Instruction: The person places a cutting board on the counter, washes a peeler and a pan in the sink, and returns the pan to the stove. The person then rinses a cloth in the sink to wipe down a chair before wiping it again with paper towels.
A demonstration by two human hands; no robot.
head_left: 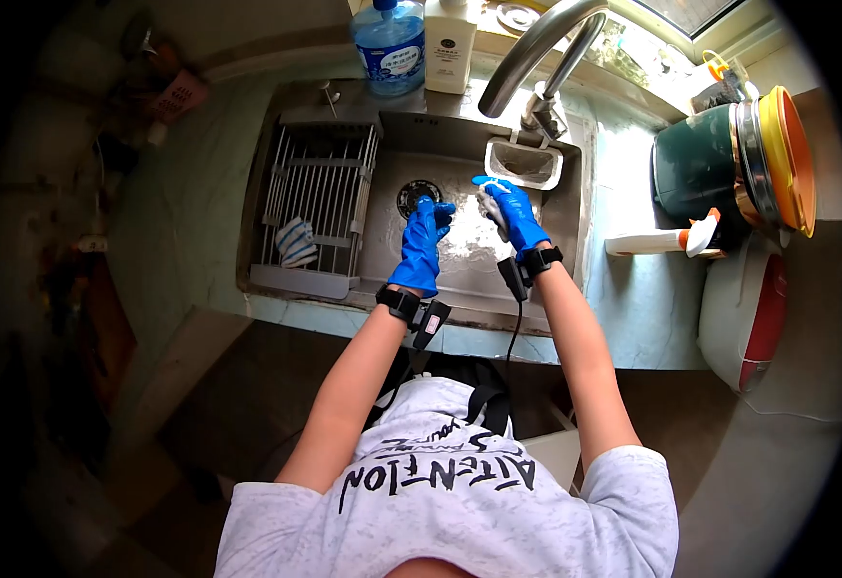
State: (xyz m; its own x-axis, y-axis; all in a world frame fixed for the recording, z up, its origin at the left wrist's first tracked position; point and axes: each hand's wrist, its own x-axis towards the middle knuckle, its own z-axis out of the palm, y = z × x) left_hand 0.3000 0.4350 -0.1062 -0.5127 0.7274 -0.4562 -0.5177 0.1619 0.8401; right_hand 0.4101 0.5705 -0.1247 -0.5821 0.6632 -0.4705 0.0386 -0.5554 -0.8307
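Both my hands wear blue rubber gloves and are inside a steel sink (459, 279). My left hand (425, 234) is over the sink floor just below the round drain (418, 197), its thumb and fingers apart with nothing seen between them. My right hand (510, 207) is closed on a crumpled whitish cloth (491, 212), in front of a white-rimmed caddy (524, 165) on the sink's back wall. The sink floor around my hands is wet and shiny.
A slatted drying rack (322, 183) with a striped cloth (296, 243) covers the sink's left side. The faucet (536, 58) arches behind. Bottles (389, 58) stand at the back. On the right counter are a white spray bottle (647, 243) and stacked basins (695, 164).
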